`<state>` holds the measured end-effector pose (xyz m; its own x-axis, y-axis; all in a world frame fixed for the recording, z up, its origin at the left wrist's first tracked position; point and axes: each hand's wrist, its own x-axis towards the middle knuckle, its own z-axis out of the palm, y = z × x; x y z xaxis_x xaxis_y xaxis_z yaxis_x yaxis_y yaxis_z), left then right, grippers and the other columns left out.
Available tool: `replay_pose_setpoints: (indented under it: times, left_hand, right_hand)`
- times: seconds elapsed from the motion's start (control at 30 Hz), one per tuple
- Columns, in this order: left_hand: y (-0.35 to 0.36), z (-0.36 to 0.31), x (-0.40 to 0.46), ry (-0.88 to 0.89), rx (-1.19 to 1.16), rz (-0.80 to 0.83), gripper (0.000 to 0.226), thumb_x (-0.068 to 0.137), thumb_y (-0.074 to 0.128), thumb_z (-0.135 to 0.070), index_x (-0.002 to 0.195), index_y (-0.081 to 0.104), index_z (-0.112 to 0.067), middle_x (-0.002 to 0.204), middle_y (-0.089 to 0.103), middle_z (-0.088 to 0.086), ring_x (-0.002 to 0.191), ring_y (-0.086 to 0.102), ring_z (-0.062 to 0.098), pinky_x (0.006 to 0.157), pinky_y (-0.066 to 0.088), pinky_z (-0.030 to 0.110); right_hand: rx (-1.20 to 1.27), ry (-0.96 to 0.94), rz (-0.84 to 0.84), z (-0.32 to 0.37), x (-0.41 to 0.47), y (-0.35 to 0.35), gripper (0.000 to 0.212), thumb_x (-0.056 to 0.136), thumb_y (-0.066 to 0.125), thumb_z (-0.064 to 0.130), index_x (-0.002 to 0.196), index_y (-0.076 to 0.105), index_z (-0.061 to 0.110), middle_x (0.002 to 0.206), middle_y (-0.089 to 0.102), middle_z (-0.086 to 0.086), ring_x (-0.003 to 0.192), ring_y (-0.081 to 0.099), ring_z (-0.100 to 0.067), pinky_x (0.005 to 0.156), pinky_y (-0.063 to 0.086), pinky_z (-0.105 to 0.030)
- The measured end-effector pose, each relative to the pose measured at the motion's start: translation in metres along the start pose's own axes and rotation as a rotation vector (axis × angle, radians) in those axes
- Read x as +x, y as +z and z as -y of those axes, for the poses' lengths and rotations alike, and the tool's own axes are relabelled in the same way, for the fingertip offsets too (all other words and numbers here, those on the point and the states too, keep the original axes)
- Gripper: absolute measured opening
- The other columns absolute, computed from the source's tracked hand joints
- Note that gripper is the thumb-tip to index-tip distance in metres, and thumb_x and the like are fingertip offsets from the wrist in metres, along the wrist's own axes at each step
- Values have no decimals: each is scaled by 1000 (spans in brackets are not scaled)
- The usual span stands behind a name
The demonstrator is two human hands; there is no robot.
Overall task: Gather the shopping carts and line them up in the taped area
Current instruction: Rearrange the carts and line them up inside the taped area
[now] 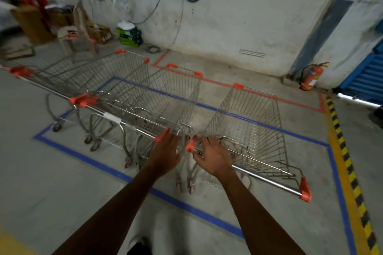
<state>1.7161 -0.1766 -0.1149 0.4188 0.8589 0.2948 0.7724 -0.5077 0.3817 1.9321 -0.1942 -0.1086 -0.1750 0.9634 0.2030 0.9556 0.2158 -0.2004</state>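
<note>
Three wire shopping carts with orange corner caps stand side by side inside a blue tape rectangle (87,158) on the concrete floor. The right cart (252,128) has its chrome handle bar (267,180) running towards the lower right. My right hand (213,156) rests on the left end of that bar, fingers spread. The middle cart (165,99) is close beside it, and my left hand (166,152) touches the orange cap at the right end of its handle, fingers apart. The left cart (99,74) is blurred.
A red tape outline (259,94) runs behind the blue one. A yellow-black hazard stripe (344,159) borders the right side. A fire extinguisher (310,76) leans at the wall, with a blue shutter (369,76) beyond. Boxes, a chair (80,27) and a green box (129,33) stand at the back left.
</note>
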Motion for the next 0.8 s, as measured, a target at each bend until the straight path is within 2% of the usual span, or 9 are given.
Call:
replay_pose_setpoints:
  times: [0.07, 0.17, 0.23, 0.3, 0.43, 0.5, 0.63, 0.73, 0.8]
  left_hand:
    - [-13, 25, -1, -38, 13, 12, 65, 76, 73, -16, 136, 49, -9, 138, 51, 16, 127, 46, 32, 104, 43, 45]
    - [-29, 70, 4, -21, 25, 80, 72, 67, 76, -20, 133, 49, -11, 122, 54, 10, 109, 54, 30, 88, 47, 41]
    - [-33, 103, 9, -16, 76, 141, 80, 65, 75, -31, 136, 46, -11, 128, 52, 11, 115, 52, 33, 91, 46, 43]
    - [-36, 135, 10, -18, 132, 213, 86, 66, 76, -38, 140, 42, -12, 136, 49, 13, 121, 49, 34, 96, 44, 46]
    - [-48, 191, 9, 31, 182, 308, 86, 70, 75, -34, 144, 38, -12, 143, 45, 11, 128, 46, 30, 104, 39, 45]
    - [-56, 212, 10, 68, 154, 320, 78, 74, 74, -30, 143, 40, -14, 143, 47, 8, 130, 45, 27, 107, 34, 43]
    - [-64, 249, 18, 119, 159, 364, 70, 79, 70, -32, 142, 41, -19, 141, 49, 3, 129, 45, 23, 108, 28, 42]
    - [-67, 270, 27, 132, 174, 386, 63, 77, 71, -33, 135, 47, -25, 134, 53, -2, 123, 50, 21, 103, 31, 40]
    - [-65, 282, 34, 145, 191, 411, 58, 75, 73, -32, 129, 53, -26, 129, 56, -2, 119, 53, 23, 101, 34, 41]
  right_hand:
    - [28, -30, 12, 32, 19, 5, 39, 93, 47, 55, 119, 56, 27, 113, 60, 1, 104, 58, -22, 91, 46, -42]
    - [37, -57, 41, 75, 47, 23, 48, 92, 51, 48, 132, 53, 22, 126, 59, -4, 116, 56, -25, 99, 45, -46]
    - [57, -54, 42, 103, 64, 36, 50, 89, 54, 46, 132, 51, 22, 125, 58, -3, 116, 55, -25, 99, 46, -48]
    - [63, -77, 45, 132, 79, 48, 49, 86, 58, 39, 130, 53, 18, 121, 57, -5, 112, 54, -25, 97, 45, -44]
    - [31, -31, 88, 181, 104, 72, 55, 79, 62, 38, 129, 55, 16, 122, 59, -7, 113, 54, -27, 102, 38, -43]
    - [11, 47, 120, 197, 115, 86, 53, 78, 61, 43, 125, 59, 18, 120, 62, -5, 113, 56, -27, 104, 33, -49]
    - [-22, 210, 160, 212, 132, 110, 43, 84, 57, 49, 119, 60, 24, 114, 66, -1, 110, 62, -26, 112, 24, -70]
    - [-51, 265, 141, 216, 134, 117, 37, 93, 53, 47, 118, 63, 22, 112, 67, -5, 110, 63, -29, 117, 14, -71]
    - [-68, 280, 135, 218, 135, 119, 44, 97, 43, 54, 118, 65, 21, 114, 68, -9, 111, 64, -31, 118, 14, -71]
